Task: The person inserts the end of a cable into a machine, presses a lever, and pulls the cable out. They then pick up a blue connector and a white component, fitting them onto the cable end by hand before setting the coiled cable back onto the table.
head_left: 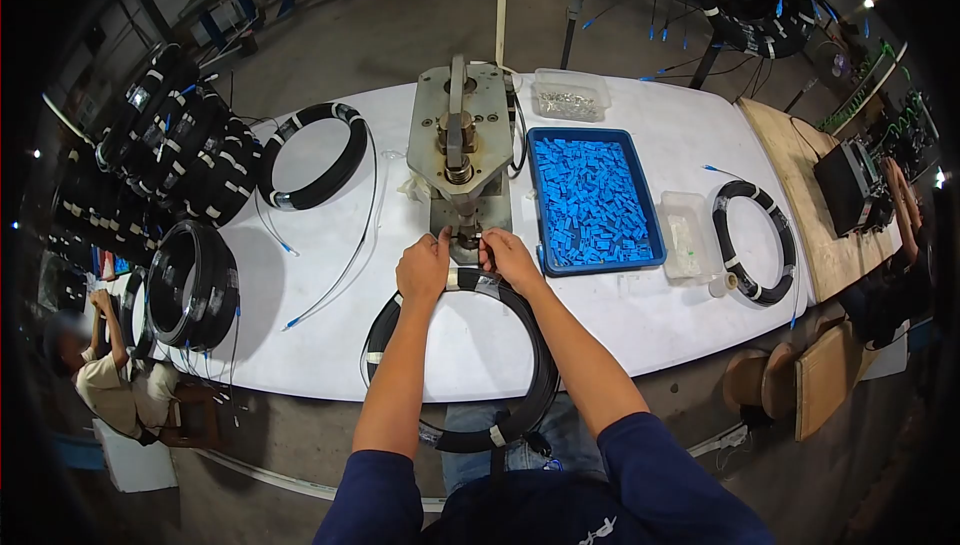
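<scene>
A metal bench press (461,140) stands on the white table, its ram pointing down at a small round base. At the left of that base is my left hand (423,267), its fingers closed; what they hold is too small to make out. My right hand (508,257) pinches at the base's right side, and the piece between its fingertips is hidden. Below both hands, a coil of black cable (545,370) bound with white tape hangs over the table's front edge, partly covered by my forearms.
Right of the press are a blue tray (655,257) of blue connector parts, a clear box (570,103) of small metal pieces, another clear box (686,235) and a cable coil (727,245). Leftward lie another coil (350,165) and stacked coils (190,285). A person (105,380) sits far left.
</scene>
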Tool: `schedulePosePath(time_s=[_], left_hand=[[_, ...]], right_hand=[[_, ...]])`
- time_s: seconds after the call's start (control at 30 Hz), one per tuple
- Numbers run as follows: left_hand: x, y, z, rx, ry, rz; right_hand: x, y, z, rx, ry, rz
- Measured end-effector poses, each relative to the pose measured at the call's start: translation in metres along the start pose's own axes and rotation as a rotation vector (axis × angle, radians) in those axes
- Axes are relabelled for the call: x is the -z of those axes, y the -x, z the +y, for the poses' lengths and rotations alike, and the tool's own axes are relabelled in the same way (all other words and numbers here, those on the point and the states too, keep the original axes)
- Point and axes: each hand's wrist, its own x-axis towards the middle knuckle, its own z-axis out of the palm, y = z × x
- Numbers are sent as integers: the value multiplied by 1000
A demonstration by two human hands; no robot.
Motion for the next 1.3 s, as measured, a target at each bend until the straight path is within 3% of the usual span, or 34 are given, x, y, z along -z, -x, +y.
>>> schedulePosePath(time_s=[0.63, 1.3], left_hand=[[3, -2, 2, -11, -7, -55], [-1, -11, -5, 2, -23, -162]], right_hand=[[-3, -1, -1, 39, 55, 56], [-3, 0, -8, -59, 23, 81]])
